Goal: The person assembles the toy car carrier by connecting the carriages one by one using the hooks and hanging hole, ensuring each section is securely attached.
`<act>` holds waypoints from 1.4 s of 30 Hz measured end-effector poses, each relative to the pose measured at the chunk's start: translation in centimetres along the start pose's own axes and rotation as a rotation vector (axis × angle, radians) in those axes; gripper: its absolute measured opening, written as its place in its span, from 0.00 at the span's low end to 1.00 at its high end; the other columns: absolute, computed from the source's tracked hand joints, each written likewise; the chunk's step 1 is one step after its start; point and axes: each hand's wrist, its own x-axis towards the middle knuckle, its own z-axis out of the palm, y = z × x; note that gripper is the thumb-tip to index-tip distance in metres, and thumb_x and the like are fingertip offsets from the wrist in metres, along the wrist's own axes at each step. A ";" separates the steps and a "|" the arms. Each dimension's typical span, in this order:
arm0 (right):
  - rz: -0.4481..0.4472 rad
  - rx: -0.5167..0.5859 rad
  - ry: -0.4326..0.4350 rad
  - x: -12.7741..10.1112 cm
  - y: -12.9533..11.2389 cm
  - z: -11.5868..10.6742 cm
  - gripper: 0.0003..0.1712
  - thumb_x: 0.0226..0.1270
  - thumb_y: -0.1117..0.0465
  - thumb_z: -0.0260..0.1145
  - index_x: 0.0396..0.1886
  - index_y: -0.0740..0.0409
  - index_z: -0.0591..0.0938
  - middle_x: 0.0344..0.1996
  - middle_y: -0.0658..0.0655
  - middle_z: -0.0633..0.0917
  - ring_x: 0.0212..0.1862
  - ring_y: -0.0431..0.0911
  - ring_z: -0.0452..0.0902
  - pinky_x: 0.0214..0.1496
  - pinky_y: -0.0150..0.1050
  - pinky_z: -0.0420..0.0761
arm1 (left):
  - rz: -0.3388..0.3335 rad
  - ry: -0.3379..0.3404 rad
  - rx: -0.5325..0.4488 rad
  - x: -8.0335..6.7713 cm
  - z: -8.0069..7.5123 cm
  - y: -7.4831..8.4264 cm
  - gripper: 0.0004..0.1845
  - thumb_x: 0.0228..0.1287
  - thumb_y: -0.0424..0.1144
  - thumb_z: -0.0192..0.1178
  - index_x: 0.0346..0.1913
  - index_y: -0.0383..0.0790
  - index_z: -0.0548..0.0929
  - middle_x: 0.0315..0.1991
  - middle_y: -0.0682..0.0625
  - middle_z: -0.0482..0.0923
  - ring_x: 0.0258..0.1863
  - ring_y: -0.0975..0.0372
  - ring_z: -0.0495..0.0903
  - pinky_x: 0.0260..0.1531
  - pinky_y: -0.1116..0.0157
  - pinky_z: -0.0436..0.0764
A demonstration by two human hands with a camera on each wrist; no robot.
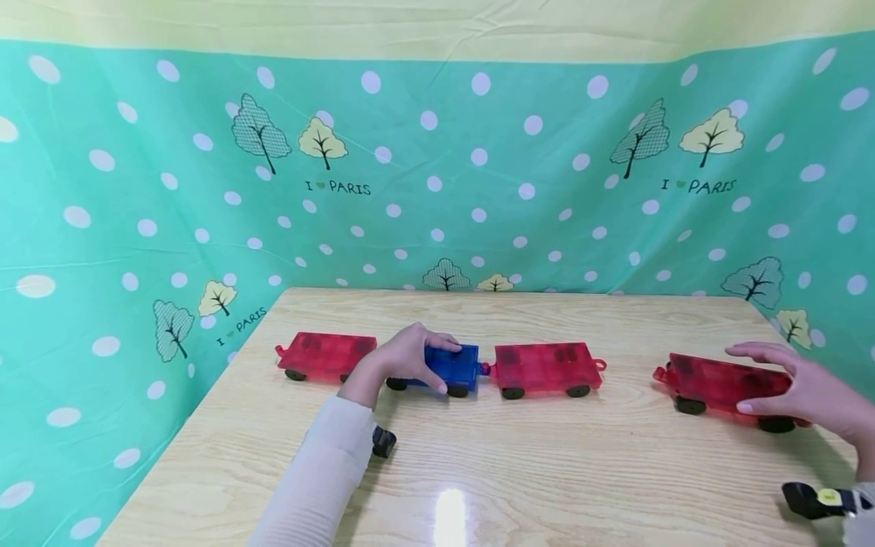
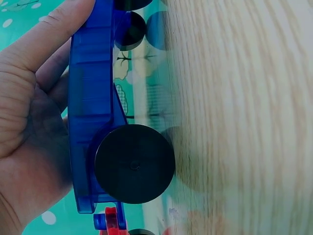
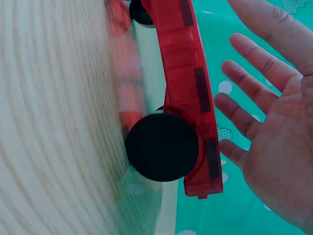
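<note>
Gripping the blue car, the left hand covers its top.

The head view looks down across the desk; each wrist view sits close beside one wheeled car, sharing that desk.

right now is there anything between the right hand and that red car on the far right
Nothing visible. The right hand hovers open over the rightmost red car, fingers spread around it, and the right wrist view shows only a bare gap between the palm and the car.

Cream long sleeve, black wrist-worn cameras.
</note>
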 end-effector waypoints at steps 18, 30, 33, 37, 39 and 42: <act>-0.037 -0.088 -0.097 1.3 0.4 -0.8 0.43 0.53 0.64 0.86 0.66 0.75 0.76 0.60 0.75 0.81 0.50 0.27 0.73 0.39 0.31 0.78 | -0.004 -0.007 -0.013 0.1 -0.1 0.1 0.37 0.50 0.40 0.86 0.67 0.47 0.86 0.73 0.46 0.79 0.78 0.47 0.71 0.76 0.47 0.73; -0.023 -0.066 -0.082 1.5 0.5 -0.3 0.47 0.55 0.60 0.86 0.67 0.79 0.74 0.56 0.72 0.84 0.43 0.14 0.64 0.39 0.26 0.78 | -0.004 -0.005 -0.018 0.0 0.0 0.2 0.37 0.50 0.40 0.86 0.67 0.47 0.86 0.73 0.47 0.79 0.77 0.46 0.72 0.75 0.47 0.74; -0.012 -0.074 -0.078 1.5 0.4 -0.2 0.48 0.55 0.58 0.86 0.68 0.79 0.73 0.59 0.80 0.80 0.43 0.13 0.61 0.39 0.27 0.78 | -0.003 -0.005 -0.017 0.0 0.0 0.2 0.37 0.50 0.40 0.86 0.67 0.47 0.86 0.73 0.47 0.79 0.77 0.46 0.72 0.75 0.47 0.74; -0.005 -0.089 -0.069 1.5 0.2 -0.2 0.49 0.55 0.57 0.86 0.69 0.77 0.74 0.61 0.83 0.77 0.43 0.12 0.58 0.38 0.28 0.78 | -0.006 -0.006 -0.014 0.0 0.0 0.2 0.37 0.51 0.41 0.86 0.67 0.47 0.86 0.73 0.47 0.79 0.78 0.46 0.72 0.75 0.47 0.74; -0.002 -0.099 -0.067 1.6 0.1 -0.2 0.49 0.55 0.56 0.86 0.69 0.77 0.74 0.61 0.83 0.77 0.43 0.12 0.57 0.38 0.29 0.78 | -0.009 -0.006 -0.014 0.0 0.0 0.3 0.37 0.51 0.41 0.86 0.67 0.47 0.86 0.73 0.47 0.79 0.78 0.47 0.71 0.75 0.47 0.74; 0.001 -0.119 -0.065 1.8 -0.2 -0.2 0.49 0.54 0.55 0.87 0.69 0.76 0.75 0.60 0.83 0.78 0.44 0.18 0.63 0.38 0.30 0.78 | -0.008 -0.006 -0.013 0.0 0.0 0.3 0.37 0.51 0.41 0.86 0.67 0.47 0.86 0.73 0.47 0.79 0.78 0.46 0.72 0.75 0.47 0.74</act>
